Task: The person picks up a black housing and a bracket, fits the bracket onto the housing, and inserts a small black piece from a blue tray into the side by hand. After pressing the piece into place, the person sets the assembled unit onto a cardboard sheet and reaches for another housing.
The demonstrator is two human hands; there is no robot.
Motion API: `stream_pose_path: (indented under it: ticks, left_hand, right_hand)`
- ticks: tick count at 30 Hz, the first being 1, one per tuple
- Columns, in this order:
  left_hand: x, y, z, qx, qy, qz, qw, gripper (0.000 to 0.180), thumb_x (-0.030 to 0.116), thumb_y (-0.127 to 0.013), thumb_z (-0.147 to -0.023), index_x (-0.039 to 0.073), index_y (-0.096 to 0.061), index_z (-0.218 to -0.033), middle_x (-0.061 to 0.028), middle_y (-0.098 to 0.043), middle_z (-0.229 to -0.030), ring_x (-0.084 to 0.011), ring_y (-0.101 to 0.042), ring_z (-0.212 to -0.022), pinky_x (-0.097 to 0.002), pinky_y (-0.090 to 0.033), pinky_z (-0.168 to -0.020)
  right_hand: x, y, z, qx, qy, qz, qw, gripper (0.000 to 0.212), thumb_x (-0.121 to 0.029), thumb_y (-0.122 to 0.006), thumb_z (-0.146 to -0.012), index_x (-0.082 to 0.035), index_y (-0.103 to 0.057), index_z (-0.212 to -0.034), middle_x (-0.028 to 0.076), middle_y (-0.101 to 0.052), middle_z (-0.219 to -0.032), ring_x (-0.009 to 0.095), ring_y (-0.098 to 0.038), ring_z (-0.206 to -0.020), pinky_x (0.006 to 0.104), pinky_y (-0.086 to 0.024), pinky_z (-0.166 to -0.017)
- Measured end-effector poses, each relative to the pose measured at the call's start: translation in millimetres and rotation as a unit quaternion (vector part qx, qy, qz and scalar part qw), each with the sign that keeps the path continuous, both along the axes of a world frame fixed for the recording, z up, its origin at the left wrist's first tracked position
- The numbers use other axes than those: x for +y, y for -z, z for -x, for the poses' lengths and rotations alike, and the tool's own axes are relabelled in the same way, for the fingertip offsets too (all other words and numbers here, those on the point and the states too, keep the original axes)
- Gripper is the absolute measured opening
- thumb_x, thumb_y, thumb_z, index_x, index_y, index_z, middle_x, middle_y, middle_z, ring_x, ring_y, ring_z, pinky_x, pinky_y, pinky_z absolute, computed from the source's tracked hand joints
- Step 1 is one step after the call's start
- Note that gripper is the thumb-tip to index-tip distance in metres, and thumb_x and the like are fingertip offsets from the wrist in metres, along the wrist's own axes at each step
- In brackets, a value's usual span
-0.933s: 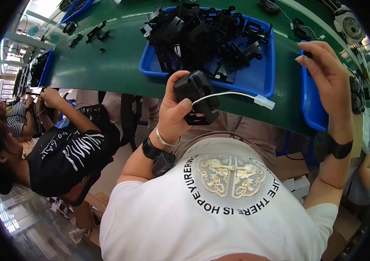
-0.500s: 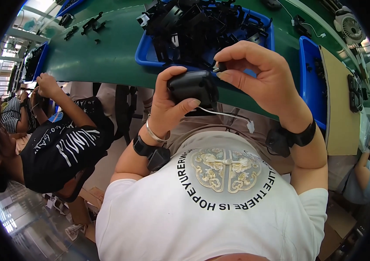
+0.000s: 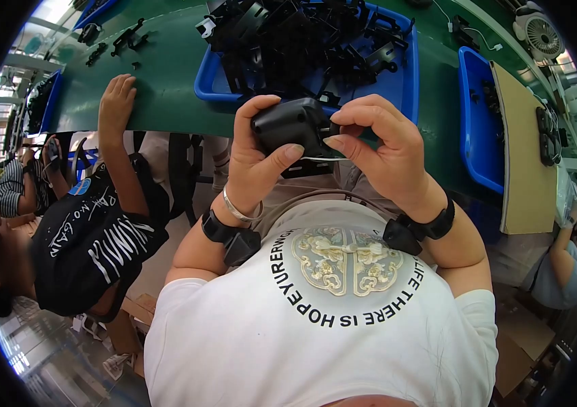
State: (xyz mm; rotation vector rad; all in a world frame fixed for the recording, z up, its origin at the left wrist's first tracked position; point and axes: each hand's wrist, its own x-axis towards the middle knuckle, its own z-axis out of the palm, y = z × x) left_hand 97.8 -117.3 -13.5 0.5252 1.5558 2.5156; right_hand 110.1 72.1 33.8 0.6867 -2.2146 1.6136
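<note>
A black rounded plastic housing [image 3: 282, 125] is gripped between the thumb and fingers of my left hand [image 3: 248, 156], just over the table's near edge. My right hand [image 3: 390, 146] pinches a small dark part [image 3: 334, 127] with a bit of metal showing, up against the housing's right end. Most of that small part is hidden by the fingertips. From the housing's underside a thin white cable [image 3: 321, 159] runs toward the right hand. Behind both hands, a blue tray [image 3: 217, 89] is heaped with black metal brackets [image 3: 295, 51].
To the right stand a second blue tray [image 3: 478, 149] with a few small black parts and a cardboard panel [image 3: 523, 176]. Loose black parts [image 3: 129, 39] lie on the green table [image 3: 159, 88] at the left. A co-worker's hand [image 3: 117, 102] rests there. A small fan [image 3: 543, 35] stands far right.
My right hand has brought the small part against the housing's end, and the housing has turned slightly. The cable's hanging plug is now out of sight. The co-worker's hand has moved onto the table.
</note>
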Motion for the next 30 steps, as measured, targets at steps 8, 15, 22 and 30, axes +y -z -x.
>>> stream_pose_path:
  ticks: [8,15,22,30]
  left_hand:
    - [2,-3,0,0.045,0.01,0.03,0.999,0.061,0.008,-0.071,-0.076,0.009,-0.034,-0.126,-0.0068,-0.052,-0.11,-0.0123,-0.053,-0.095,-0.0246,-0.047,-0.081]
    - [1,-8,4,0.161,-0.016,0.131,0.978,0.061,0.007,-0.071,-0.076,0.009,-0.033,-0.124,-0.0091,-0.052,-0.108,-0.0138,-0.055,-0.092,-0.0253,-0.048,-0.079]
    - [4,-12,7,0.194,-0.012,0.146,0.97,0.062,0.005,-0.072,-0.075,0.008,-0.033,-0.123,-0.0093,-0.053,-0.106,-0.0147,-0.056,-0.09,-0.0252,-0.049,-0.078]
    - [15,-18,0,0.085,0.009,0.115,0.99,0.06,0.006,-0.071,-0.076,0.009,-0.033,-0.123,-0.008,-0.052,-0.105,-0.0127,-0.055,-0.09,-0.0243,-0.049,-0.077]
  right_hand:
    - [3,0,-4,0.063,0.011,-0.041,0.997,0.022,-0.001,-0.071,-0.072,0.0,-0.06,-0.091,0.009,-0.058,-0.084,0.014,-0.056,-0.069,0.0234,-0.047,-0.062]
    - [5,1,-7,-0.035,0.034,-0.053,0.997,0.018,-0.012,-0.068,-0.079,0.0,-0.059,-0.088,0.007,-0.057,-0.078,0.013,-0.053,-0.064,0.0218,-0.044,-0.057]
    - [10,1,-5,-0.045,0.052,-0.094,0.993,0.022,-0.022,-0.062,-0.086,-0.001,-0.057,-0.083,0.003,-0.053,-0.069,0.01,-0.046,-0.059,0.0214,-0.037,-0.051]
    - [8,6,-8,-0.117,0.044,0.024,0.992,0.02,-0.022,-0.061,-0.087,-0.002,-0.055,-0.085,0.001,-0.049,-0.067,0.008,-0.043,-0.058,0.02,-0.035,-0.051]
